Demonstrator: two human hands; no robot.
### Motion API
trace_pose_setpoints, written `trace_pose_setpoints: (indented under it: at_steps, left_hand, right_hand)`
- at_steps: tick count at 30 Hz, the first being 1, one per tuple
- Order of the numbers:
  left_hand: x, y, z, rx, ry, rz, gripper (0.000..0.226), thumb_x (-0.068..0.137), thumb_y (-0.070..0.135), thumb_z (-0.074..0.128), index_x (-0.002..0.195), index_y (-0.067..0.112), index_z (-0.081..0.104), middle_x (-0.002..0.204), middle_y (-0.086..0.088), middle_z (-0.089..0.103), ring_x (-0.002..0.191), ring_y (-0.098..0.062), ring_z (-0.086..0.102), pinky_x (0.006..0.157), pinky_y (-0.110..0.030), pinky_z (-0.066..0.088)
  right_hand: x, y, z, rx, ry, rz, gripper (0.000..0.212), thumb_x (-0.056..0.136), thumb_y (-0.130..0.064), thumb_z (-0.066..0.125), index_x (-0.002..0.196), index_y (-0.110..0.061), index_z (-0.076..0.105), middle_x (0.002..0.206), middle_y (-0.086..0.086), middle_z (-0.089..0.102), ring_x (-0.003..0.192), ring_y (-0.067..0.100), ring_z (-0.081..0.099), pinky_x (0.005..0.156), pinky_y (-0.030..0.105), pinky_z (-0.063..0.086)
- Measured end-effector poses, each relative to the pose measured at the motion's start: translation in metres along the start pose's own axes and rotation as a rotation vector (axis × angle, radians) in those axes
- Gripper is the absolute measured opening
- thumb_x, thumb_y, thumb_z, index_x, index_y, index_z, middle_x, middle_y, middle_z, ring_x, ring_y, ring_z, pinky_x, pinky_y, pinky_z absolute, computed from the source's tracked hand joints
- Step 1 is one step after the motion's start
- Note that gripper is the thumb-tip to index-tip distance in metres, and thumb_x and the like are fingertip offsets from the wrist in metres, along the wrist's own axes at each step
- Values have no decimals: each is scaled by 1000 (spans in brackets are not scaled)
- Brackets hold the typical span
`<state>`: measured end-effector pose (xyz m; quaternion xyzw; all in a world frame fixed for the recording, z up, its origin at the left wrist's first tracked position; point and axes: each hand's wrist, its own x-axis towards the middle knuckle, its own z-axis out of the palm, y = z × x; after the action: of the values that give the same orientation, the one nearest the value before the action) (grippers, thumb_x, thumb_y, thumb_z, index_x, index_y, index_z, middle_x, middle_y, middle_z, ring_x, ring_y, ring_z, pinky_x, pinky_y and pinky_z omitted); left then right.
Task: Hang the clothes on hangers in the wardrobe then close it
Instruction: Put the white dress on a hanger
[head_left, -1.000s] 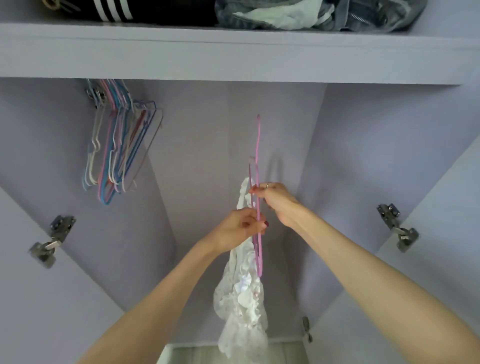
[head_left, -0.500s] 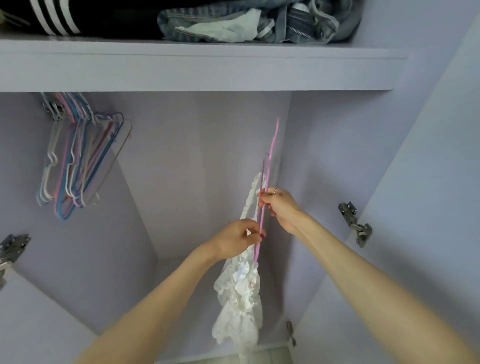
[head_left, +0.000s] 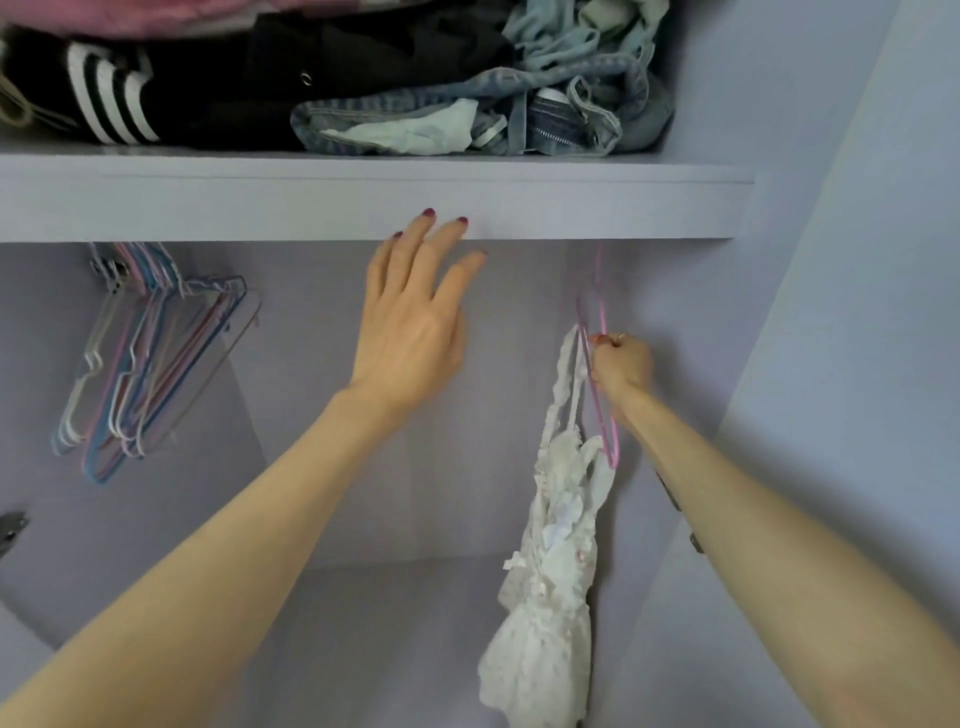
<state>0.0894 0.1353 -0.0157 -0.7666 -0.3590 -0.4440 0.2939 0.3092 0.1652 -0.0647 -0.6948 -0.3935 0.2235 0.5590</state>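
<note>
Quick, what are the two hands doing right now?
Left hand: open, fingers spread, holding nothing.
Right hand: gripping the pink hanger with the white garment.

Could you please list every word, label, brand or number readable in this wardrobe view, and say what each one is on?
None can be read.
The black garment with three white stripes on the upper lilac shelf shows only the stripes, with no lettering.
The crumpled blue denim shows a zip and a pale lining but no legible tag.
The white lace garment on the pink wire hanger bears no visible text.
</note>
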Motion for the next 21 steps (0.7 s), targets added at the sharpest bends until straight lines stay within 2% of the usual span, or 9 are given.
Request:
trace_pose_setpoints:
  at_steps: [2,3,5,10,12,14,15,17,21]
  left_hand:
    - [11,-7,4,115,-54,-54,59,77,-4,40,135,5,43,145,-19,36,137,-39,23,111,-56,19]
    - [13,-10,7,155,-96,-83,64,77,-3,41,140,5,35,149,-19,29,139,-41,19,111,-59,16]
    - [13,-17,15,213,-159,-95,74,76,-3,46,146,6,23,153,-19,18,141,-42,12,111,-63,12]
    - [7,-28,29,285,-154,-49,89,71,-4,53,149,9,12,156,-15,9,142,-39,3,112,-61,4]
    - [7,-29,33,304,-142,-52,91,69,-4,53,149,10,11,156,-15,9,142,-38,3,111,-60,2]
    - [7,-29,36,317,-133,-54,92,68,-3,53,149,10,10,156,-15,10,142,-38,3,111,-59,0]
    - [7,-29,38,321,-128,-55,92,68,-2,53,149,10,9,156,-14,9,142,-38,2,111,-59,-1]
    - [6,-30,39,323,-117,-57,93,68,-2,53,149,10,8,156,-14,8,142,-38,2,111,-59,-1]
    - [7,-29,42,335,-105,-73,93,68,-1,52,149,10,8,155,-15,11,142,-38,4,111,-59,-2]
  right_hand:
    - [9,-9,-3,-81,24,-43,26,95,-12,46,103,3,66,97,22,65,91,33,61,79,33,45]
    - [13,-14,-5,-120,34,-58,27,95,-12,46,107,4,65,106,23,65,100,35,60,82,33,44]
    - [24,-22,-6,-158,57,-60,28,94,-10,45,106,5,65,110,23,65,105,35,60,82,32,45]
    - [54,-33,2,-160,60,-25,30,92,-8,41,104,4,66,106,20,69,98,26,64,74,30,50]
    - [62,-34,7,-159,45,-14,31,93,-7,41,104,4,67,104,19,70,97,25,64,73,23,50]
    - [67,-32,11,-163,10,-2,30,94,-7,40,106,4,66,102,17,71,81,19,61,52,7,43]
    - [69,-30,13,-159,-3,4,30,95,-7,40,106,4,65,101,17,71,71,14,57,42,6,36]
    - [74,-23,15,-154,-1,23,28,94,-8,41,105,4,64,102,18,71,63,12,51,45,13,34]
    - [76,-5,14,-142,-3,102,27,95,-9,44,106,5,64,104,20,70,80,20,63,50,18,33]
